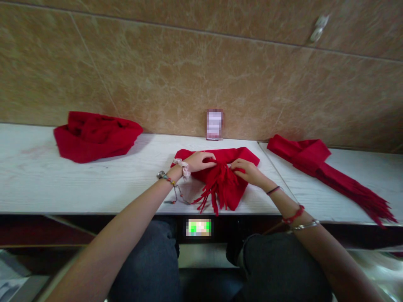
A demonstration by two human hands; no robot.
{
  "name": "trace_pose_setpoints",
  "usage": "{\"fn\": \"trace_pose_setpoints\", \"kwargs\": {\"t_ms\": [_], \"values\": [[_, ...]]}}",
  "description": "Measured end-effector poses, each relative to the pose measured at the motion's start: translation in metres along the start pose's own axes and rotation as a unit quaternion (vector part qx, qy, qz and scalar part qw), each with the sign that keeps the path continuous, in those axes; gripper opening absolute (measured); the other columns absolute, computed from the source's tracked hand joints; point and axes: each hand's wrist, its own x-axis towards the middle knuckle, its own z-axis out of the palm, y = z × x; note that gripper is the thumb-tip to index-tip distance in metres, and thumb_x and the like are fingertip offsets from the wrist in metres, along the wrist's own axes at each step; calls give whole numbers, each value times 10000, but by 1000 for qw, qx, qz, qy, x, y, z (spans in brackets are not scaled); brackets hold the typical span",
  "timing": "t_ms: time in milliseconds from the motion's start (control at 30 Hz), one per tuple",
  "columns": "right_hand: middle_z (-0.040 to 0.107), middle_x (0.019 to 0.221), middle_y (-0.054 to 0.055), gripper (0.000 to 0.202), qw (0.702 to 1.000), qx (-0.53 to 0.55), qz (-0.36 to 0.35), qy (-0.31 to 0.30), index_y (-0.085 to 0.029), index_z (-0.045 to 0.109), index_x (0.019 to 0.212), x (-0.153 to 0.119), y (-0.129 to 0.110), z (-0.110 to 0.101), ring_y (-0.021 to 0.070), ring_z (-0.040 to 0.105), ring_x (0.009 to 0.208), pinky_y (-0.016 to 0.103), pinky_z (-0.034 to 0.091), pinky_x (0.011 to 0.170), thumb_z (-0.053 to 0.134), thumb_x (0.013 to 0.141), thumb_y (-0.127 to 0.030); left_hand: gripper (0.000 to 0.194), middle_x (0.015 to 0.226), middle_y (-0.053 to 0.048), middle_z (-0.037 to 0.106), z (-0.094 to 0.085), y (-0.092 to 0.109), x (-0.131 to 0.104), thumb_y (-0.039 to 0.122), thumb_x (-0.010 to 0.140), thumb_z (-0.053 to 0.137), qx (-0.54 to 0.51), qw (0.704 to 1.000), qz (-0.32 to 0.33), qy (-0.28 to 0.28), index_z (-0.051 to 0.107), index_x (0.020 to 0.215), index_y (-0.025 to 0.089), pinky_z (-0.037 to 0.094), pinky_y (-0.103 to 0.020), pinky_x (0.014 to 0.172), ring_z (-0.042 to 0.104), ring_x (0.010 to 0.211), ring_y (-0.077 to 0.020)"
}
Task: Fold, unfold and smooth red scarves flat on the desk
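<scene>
Both left hand (200,162) and right hand (246,170) seem to be pinching the middle scarf (242,193) by its fringe (220,180), on the surface (126,188). That beaded bracelet (172,182) dangles near the strands, so a careless swing could snag; uneven tugging might skew things too.

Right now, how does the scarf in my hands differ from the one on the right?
Your left hand and right hand hold the middle scarf; no hand touches the right scarf. The middle scarf is gathered up, its fringe splayed; the right scarf stretches out a long tail, its fringe bunched closer. Both are red and lie on the white tabletop.
</scene>
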Motion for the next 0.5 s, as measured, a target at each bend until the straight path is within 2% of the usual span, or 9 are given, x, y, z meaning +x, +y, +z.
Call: {"fn": "trace_pose_setpoints", "kwargs": {"t_ms": [167,367,500], "values": [[654,848,60,185,999,33,-1,34,-176,639,820,-4,7,-3,173,603,818,327,486,760,493,735,-100,230,863,-3,642,2,-5,7,350,720,562,35,997,-61,22,589,882,190,414,-257,751,571,792,-168],[656,826,37,79,994,91,13,52,-201,637,759,-4,6,-10,167,598,821,327,482,778,558,759,-202,124,865,-25,650,7,-3,18,260,704,641,19,986,-143,85,613,791,176,433,-279,789,589,842,-191],[657,822,36,86,991,112,12,66,-206,648,765,-1,3,-12,169,595,821,330,479,782,564,767,-226,223,1051,-59,602,21,1,25,327,843,560,-11,984,-165,70,605,996,170,466,-350,835,574,928,-193]]}}
